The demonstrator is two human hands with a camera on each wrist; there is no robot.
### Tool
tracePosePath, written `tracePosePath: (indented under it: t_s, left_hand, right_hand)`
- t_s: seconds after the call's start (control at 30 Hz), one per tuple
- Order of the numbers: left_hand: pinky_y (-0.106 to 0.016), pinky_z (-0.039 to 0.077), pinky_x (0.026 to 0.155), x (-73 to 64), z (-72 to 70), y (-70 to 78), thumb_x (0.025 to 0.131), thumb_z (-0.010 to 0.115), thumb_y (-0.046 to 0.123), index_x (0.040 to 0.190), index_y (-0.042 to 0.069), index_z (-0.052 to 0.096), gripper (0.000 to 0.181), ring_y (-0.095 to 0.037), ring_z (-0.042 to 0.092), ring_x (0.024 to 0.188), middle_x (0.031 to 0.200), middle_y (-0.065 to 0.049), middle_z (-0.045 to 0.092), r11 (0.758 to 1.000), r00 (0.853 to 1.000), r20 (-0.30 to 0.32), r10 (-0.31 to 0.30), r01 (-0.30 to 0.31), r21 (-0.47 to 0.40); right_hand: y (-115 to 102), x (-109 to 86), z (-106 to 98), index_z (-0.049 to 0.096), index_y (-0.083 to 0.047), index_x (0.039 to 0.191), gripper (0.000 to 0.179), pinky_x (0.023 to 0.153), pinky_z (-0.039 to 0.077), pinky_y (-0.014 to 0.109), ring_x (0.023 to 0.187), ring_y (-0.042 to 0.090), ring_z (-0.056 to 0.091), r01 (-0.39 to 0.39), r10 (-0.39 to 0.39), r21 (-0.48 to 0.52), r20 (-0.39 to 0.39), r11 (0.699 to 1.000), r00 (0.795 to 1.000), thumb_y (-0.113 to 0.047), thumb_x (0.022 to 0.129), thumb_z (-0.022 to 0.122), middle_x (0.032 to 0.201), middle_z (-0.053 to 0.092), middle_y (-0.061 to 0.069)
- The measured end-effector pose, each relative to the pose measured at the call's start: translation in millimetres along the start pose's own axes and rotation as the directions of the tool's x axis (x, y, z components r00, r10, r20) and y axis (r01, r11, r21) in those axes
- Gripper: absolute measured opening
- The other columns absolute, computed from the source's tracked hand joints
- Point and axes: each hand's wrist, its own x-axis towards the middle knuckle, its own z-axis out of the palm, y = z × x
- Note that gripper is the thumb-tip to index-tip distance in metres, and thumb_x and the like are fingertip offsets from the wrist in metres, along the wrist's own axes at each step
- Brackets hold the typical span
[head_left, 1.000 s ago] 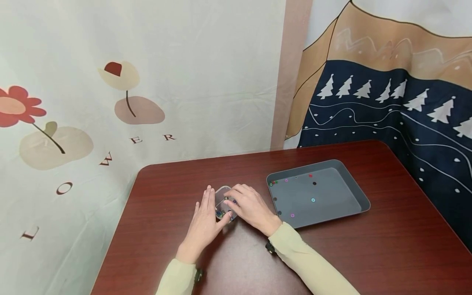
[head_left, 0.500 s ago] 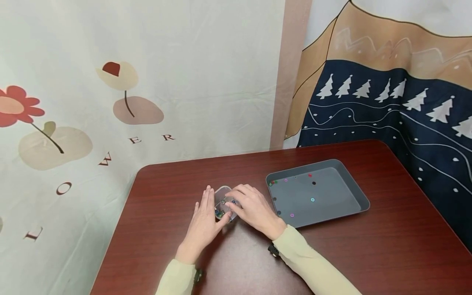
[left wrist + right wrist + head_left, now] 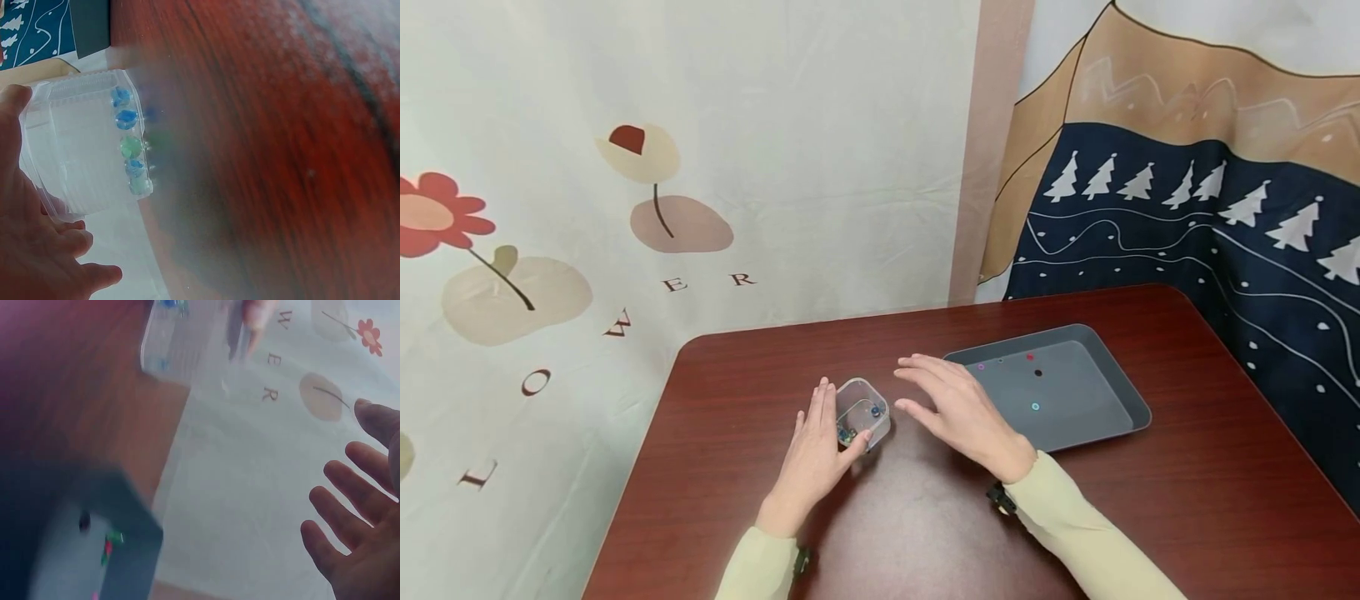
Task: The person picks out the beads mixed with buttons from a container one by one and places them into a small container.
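A clear plastic box (image 3: 883, 427) stands on the table, with its open top up. Blue and green glass marbles (image 3: 126, 119) lie on its floor. My left hand (image 3: 808, 467) holds the box, its thumb (image 3: 11, 103) at one side and the fingers along another. Between the box and the grey tray hovers my right hand (image 3: 966, 412), fingers apart and nothing in them; the right wrist view shows this hand (image 3: 362, 531) spread out.
The grey tray (image 3: 1097, 396) lies to the right, its near left corner hidden behind my right hand. Small coloured ring-like pieces, among them a light blue ring (image 3: 1036, 407), are scattered in it. A printed curtain (image 3: 850, 167) hangs behind the reddish-brown table (image 3: 737, 400).
My right hand has come out of the box and moved right, toward the tray, its fingers straightening. The left hand and the box have stayed in place.
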Motion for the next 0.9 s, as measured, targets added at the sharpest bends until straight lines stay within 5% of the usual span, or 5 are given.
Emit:
tracePosePath:
  t_s: [0.37,0.6,0.9]
  left_hand:
    - [-0.069,0.031,0.114,0.0,0.5,-0.1,0.094,0.069,0.049,0.156,-0.012,0.029,0.096,-0.041,0.028,0.153,0.167,-0.026,0.024,1.0,1.0,-0.006,-0.004,0.004,-0.003]
    - [-0.069,0.031,0.114,-0.2,0.8,0.1,0.094,0.069,0.048,0.156,-0.012,0.029,0.095,-0.042,0.028,0.152,0.167,-0.026,0.024,1.0,1.0,-0.003,-0.008,0.008,-0.01]
    - [-0.068,0.03,0.114,-0.7,-0.3,0.3,0.094,0.069,0.048,0.157,-0.011,0.029,0.095,-0.042,0.027,0.153,0.168,-0.025,0.022,1.0,1.0,0.005,-0.014,0.014,-0.017]
  right_hand:
    - [34,-9.9,-35,0.063,-0.007,0.142,0.055,0.111,0.041,0.057,0.141,0.033,0.049,-0.067,0.074,-0.077,0.089,0.995,0.993,-0.03,0.094,0.078,0.149,0.057,0.011]
    - [55,-14.9,-37,0.058,-0.007,0.147,0.062,0.114,0.035,0.063,0.149,0.038,0.036,-0.087,0.119,-0.191,0.162,0.978,0.98,-0.037,0.095,0.075,0.157,0.046,0.015]
    - [72,-16.1,-31,0.051,-0.01,0.154,0.071,0.112,0.033,0.07,0.153,0.04,0.028,-0.134,0.21,-0.268,0.279,0.954,0.937,-0.042,0.095,0.074,0.163,0.039,0.016]
